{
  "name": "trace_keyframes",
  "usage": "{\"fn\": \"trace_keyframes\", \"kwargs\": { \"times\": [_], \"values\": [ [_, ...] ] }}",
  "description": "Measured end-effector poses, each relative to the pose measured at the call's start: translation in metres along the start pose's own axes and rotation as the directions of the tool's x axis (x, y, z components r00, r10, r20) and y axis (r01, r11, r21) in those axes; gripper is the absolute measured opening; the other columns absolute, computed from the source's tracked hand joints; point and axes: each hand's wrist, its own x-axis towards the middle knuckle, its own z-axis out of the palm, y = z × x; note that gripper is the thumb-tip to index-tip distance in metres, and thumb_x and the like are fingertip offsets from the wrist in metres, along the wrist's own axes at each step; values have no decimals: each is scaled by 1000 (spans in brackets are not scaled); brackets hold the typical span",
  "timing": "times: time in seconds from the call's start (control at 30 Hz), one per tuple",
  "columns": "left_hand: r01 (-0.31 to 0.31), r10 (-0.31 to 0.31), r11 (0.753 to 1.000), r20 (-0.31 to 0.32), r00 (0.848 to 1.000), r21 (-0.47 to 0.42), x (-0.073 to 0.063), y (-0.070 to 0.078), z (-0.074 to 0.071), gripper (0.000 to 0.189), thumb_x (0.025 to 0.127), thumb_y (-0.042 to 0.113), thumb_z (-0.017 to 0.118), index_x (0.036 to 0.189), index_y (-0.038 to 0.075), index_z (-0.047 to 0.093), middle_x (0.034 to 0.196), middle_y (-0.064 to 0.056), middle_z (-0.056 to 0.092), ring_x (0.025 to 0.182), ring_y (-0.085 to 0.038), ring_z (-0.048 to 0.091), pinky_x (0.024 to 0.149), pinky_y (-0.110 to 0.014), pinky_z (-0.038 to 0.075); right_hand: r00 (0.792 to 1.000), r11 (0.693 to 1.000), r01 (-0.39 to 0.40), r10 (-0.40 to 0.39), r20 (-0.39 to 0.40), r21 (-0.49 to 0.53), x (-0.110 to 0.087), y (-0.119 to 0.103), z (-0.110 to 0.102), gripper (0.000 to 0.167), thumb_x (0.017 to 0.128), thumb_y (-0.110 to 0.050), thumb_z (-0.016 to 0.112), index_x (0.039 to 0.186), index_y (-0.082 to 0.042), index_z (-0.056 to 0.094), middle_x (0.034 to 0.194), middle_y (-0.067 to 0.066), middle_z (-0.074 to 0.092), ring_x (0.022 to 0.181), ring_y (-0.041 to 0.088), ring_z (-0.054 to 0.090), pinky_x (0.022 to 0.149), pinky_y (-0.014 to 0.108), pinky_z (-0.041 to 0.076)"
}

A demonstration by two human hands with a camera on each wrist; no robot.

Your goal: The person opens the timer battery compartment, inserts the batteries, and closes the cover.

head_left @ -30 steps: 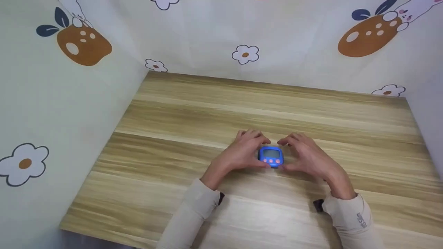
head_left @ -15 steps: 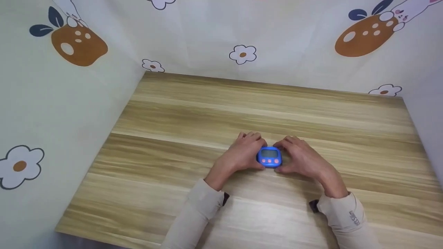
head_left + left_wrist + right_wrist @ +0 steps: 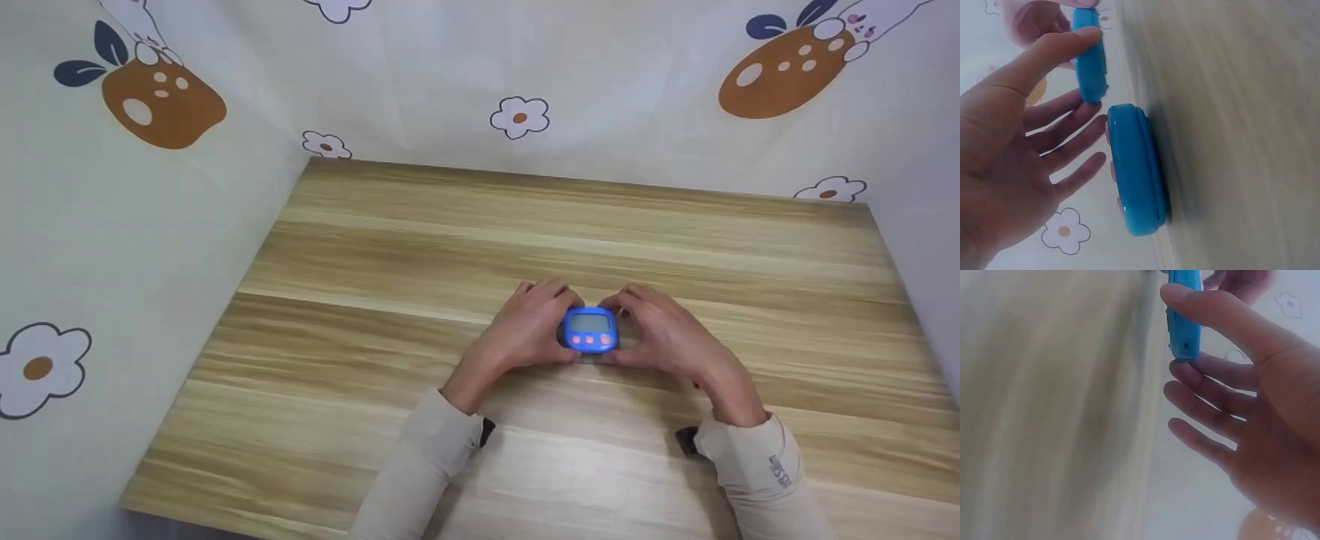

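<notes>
A blue digital timer (image 3: pixel 590 330) with a grey screen and pink buttons faces up between both hands, held just above the wooden table. My left hand (image 3: pixel 529 326) pinches its left end, thumb on the near edge and fingertips on the far edge. On the other end, my right hand (image 3: pixel 664 334) grips it the same way; the right wrist view shows its thumb and forefinger on the timer (image 3: pixel 1186 337), other fingers spread. A second blue timer-like piece (image 3: pixel 1135 169) lies on the table below the left palm in the left wrist view, hidden from the head view by that hand.
The wood-grain table (image 3: pixel 390 240) reaches back to a patterned cloth wall (image 3: pixel 420 97) with flowers and orange fruit. Similar cloth stands along the left and right sides. The table's left edge (image 3: pixel 217 330) shows.
Both hands have closed in on the timer's ends and gripped it. Since half a second ago it has risen off the table, its shadow now apart beneath it.
</notes>
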Motion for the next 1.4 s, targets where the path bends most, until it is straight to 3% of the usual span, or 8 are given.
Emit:
{"fn": "trace_keyframes", "kwargs": {
  "times": [0.3, 0.43, 0.67, 0.8, 0.97, 1.07, 1.23, 1.4],
  "values": [
    [-30, 28, 998, -34, 999, -61, 5, 11, -12, 64, 73, 42, 85, 125, 12, 62, 116, 0, 55, 110, -14, 48, 103, -37, 37, 999, 997, -53, 53, 5, 55, -9, -5, -24, 67, 66, -32, 92, 122, -11, 62, 110, -2, 58, 100, 23, 58, 80, 41, 49],
    [-49, 44, 996, -55, 997, -81, 7, 16, -21, 63, 73, 41, 86, 125, 12, 62, 115, 1, 55, 108, -14, 48, 98, -34, 39, 997, 993, -70, 71, -3, 93, -13, -6, -33, 65, 68, -31, 91, 123, -14, 62, 112, -4, 58, 101, 22, 57, 80, 42, 49],
    [-99, 81, 978, -106, 991, -182, 5, 22, -34, 62, 74, 37, 86, 126, 13, 62, 113, 3, 52, 103, -10, 50, 93, -28, 42, 995, 980, -99, 102, -9, 170, -21, -8, -48, 67, 70, -48, 85, 125, -18, 61, 115, -7, 57, 102, 20, 55, 83, 44, 48],
    [-156, 118, 951, -154, 981, -266, 4, 24, -40, 62, 73, 31, 88, 126, 11, 61, 113, 3, 51, 105, -8, 52, 93, -21, 41, 996, 982, -80, 88, -36, 172, -25, -10, -56, 67, 71, -51, 83, 125, -18, 61, 115, -8, 58, 101, 17, 56, 83, 41, 49],
    [-216, 155, 923, -206, 966, -318, 3, 25, -42, 63, 74, 28, 88, 127, 11, 59, 113, 3, 50, 106, -5, 51, 93, -18, 40, 996, 987, -37, 50, -79, 157, -28, -14, -61, 61, 71, -27, 89, 125, -17, 61, 114, -10, 58, 99, 13, 55, 82, 37, 49],
    [-222, 159, 921, -212, 964, -321, 3, 25, -41, 64, 74, 28, 87, 128, 11, 58, 115, 3, 50, 107, -5, 50, 94, -18, 40, 995, 989, -24, 38, -93, 147, -28, -15, -62, 61, 70, -18, 90, 124, -17, 62, 113, -11, 58, 98, 12, 55, 82, 36, 48],
    [-209, 140, 920, -219, 966, -332, 4, 27, -40, 66, 74, 29, 87, 129, 11, 55, 116, 4, 47, 109, -5, 51, 95, -17, 40, 992, 988, -15, 34, -121, 151, -29, -16, -64, 62, 71, -25, 90, 125, -19, 61, 113, -12, 56, 99, 10, 56, 83, 32, 49],
    [-211, 129, 926, -265, 956, -311, 8, 30, -33, 69, 74, 25, 87, 130, 10, 49, 120, 1, 46, 111, -8, 52, 96, -17, 40, 979, 987, 61, -30, -199, 150, -28, -19, -68, 65, 72, -29, 89, 129, -20, 59, 114, -10, 55, 99, 12, 57, 85, 27, 48]
  ]
}}
